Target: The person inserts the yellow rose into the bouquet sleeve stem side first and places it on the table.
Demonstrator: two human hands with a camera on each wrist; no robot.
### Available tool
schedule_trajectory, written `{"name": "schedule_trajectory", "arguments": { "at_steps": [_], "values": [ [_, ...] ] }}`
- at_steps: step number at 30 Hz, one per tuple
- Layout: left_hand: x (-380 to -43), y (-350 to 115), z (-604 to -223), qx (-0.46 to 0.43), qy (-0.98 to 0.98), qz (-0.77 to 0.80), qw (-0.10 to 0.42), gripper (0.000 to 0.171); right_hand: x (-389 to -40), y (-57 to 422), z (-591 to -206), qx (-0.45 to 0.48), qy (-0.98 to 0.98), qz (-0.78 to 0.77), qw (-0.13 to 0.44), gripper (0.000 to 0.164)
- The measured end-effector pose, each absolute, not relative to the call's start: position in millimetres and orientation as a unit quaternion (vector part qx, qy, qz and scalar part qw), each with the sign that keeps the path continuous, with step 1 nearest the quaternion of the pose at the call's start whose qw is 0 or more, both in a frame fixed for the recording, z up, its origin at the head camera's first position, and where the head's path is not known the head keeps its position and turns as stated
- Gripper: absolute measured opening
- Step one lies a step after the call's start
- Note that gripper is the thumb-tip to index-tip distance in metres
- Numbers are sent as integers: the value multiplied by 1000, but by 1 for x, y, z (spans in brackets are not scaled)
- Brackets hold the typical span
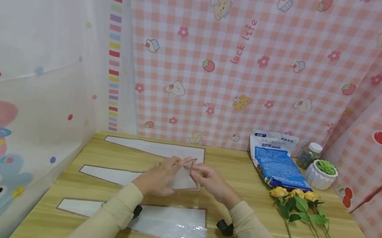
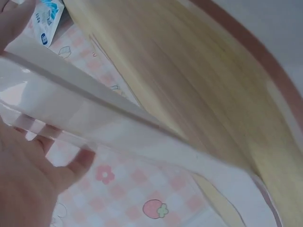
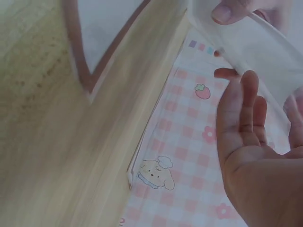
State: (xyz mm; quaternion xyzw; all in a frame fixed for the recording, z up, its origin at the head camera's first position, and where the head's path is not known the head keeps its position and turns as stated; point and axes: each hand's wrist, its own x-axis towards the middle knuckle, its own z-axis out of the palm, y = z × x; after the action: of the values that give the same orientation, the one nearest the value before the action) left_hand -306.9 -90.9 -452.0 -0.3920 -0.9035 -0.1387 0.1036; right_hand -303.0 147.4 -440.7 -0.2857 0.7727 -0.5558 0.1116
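Both hands hold the wide right end of the middle tapered flower sleeve, which is white and clear film with a brown border. In the head view my left hand grips its top edge from the left, and my right hand pinches the edge at the right corner. The left wrist view has the film raised off the table between thumb and fingers. Seen from the right wrist, the right fingers lie along the film's edge, thumb opposite. The sleeve's narrow end lies on the table.
Similar sleeves lie behind and in front on the wooden table. At right are yellow roses with long stems, a blue and white bag, a lidded jar and a potted succulent. Curtains hang behind.
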Motion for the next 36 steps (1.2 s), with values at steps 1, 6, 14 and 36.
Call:
{"name": "schedule_trajectory", "arguments": {
  "at_steps": [1, 6, 14, 36],
  "values": [
    [-307, -91, -453, -403, -898, -138, 113, 119, -303, 147, -441, -281, 777, -553, 110, 36],
    [-308, -87, -452, -452, -872, -117, 151, 122, -303, 147, -444, -241, 776, -571, 116, 35],
    [-304, -85, -451, -445, -877, -94, 154, 117, -306, 153, -447, -265, 728, -612, 161, 40],
    [-305, -90, -446, -428, -889, -69, 145, 114, -304, 157, -449, -215, 748, -604, 173, 47]
  ]
}}
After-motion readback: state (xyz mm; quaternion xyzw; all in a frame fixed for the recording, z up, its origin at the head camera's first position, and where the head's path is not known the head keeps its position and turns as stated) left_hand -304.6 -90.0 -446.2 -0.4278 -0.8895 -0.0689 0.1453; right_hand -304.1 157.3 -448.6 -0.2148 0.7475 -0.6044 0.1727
